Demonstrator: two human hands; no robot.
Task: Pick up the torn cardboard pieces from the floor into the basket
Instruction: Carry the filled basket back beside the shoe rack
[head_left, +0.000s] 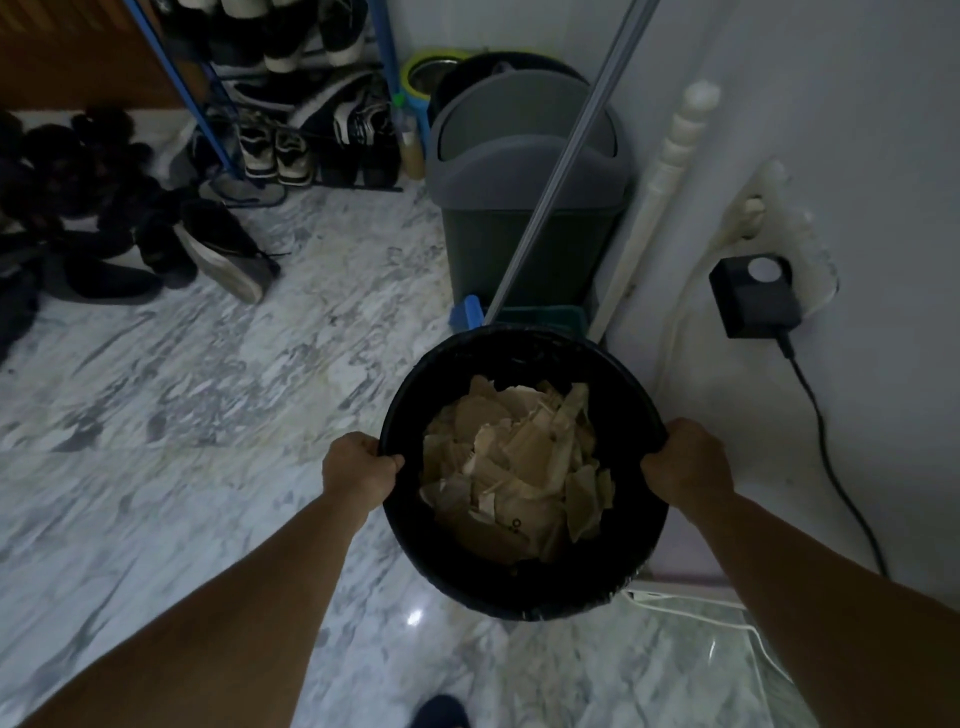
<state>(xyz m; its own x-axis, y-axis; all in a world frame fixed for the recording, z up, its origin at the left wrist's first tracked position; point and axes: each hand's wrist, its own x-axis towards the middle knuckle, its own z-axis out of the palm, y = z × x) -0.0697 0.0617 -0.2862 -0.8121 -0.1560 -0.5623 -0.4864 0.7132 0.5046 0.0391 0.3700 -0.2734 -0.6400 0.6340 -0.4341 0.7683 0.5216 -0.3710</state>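
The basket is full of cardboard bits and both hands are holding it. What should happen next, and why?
Probably set the basket down. The left hand and right hand both grip its rim, the torn cardboard pieces lie inside, and none show on the marble floor in view, so picking up looks done.

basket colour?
Black basket, holding tan cardboard pieces; head view, the only one.
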